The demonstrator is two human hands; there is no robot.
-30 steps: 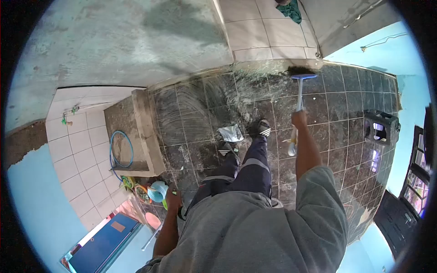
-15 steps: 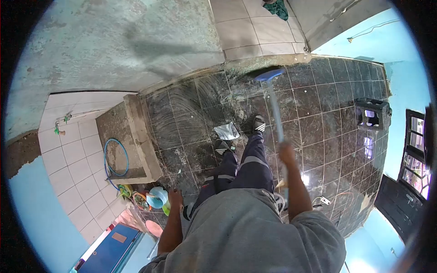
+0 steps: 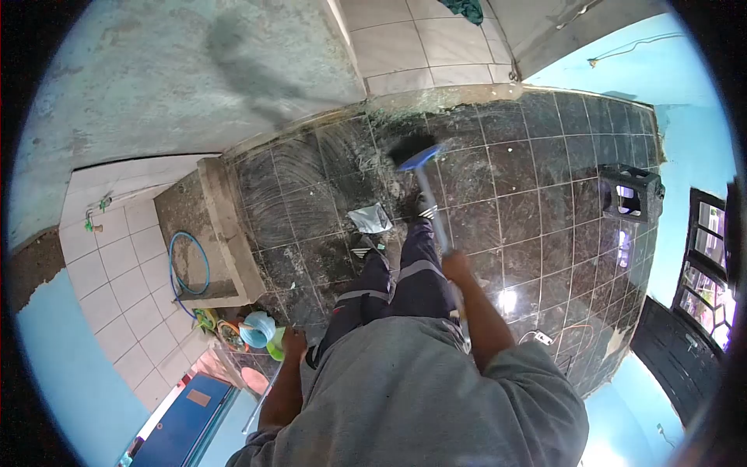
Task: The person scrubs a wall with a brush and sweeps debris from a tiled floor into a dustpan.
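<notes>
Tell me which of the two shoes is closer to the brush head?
The far shoe, on the leg stretched forward, lies just below the blue brush head. The other shoe lies back, below the silver packet.

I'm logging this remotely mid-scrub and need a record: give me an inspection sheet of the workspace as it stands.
Surface: dark tiled floor, wet, with scrub streaks near the wall.
Job's things: long-handled brush, blue head on the floor ahead of the feet.
Clutter: silvery packet by the feet; black crate; tubs and bowls.
Hands: right hand grips the brush handle; left hand hangs free beside the tubs.
Cables: blue hose coiled in the basin; cord and plug on the floor.
Surroundings: concrete wall, pale tiles, dark door.
</notes>
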